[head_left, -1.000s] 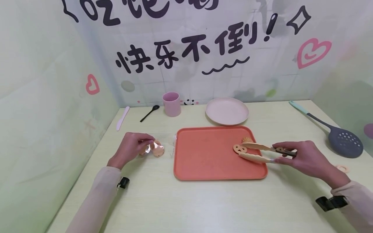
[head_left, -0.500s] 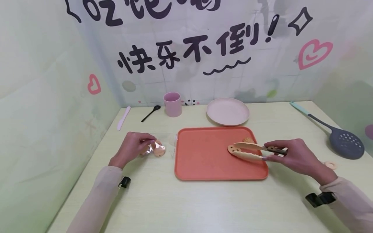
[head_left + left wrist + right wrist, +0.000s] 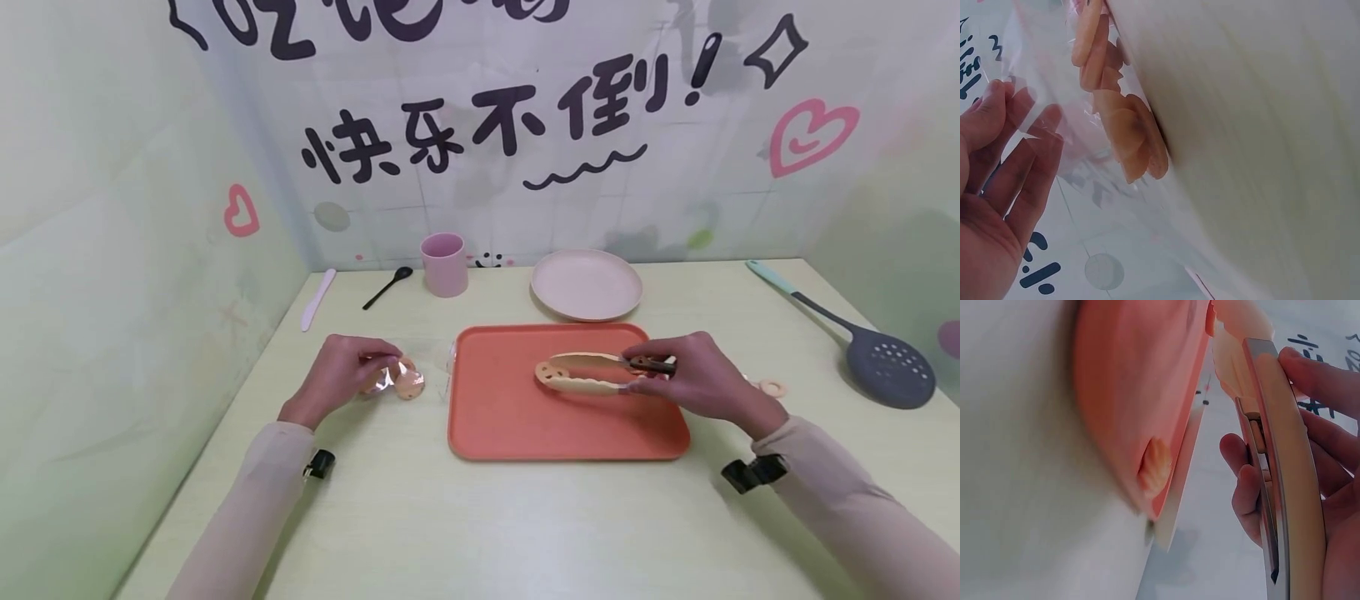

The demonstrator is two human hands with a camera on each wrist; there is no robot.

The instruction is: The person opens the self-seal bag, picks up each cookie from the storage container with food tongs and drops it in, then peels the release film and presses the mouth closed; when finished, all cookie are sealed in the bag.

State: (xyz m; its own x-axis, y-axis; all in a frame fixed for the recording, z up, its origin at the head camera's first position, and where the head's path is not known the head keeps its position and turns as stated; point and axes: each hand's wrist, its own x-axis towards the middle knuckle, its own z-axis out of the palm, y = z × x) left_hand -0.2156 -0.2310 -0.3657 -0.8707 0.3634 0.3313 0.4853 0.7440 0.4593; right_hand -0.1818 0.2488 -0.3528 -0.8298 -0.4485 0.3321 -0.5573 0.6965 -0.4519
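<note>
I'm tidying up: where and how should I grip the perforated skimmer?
Likely best by the turquoise handle of the perforated skimmer, from above, pinching across its width: it lies on the table, slim and long there, while the holed head is broad.

A lilac knife [image 3: 318,300] lies beyond the left hand [image 3: 341,371], a black spoon [image 3: 386,289] beyond it and rightward, and an upright pink cup [image 3: 445,268] farther right. A pale pink plate [image 3: 587,285] lies beyond the right hand [image 3: 697,372], to its left. Right of that hand lies a dark slotted skimmer [image 3: 885,371]. Past both hands, the wall [image 3: 487,212] bears black writing.
</note>
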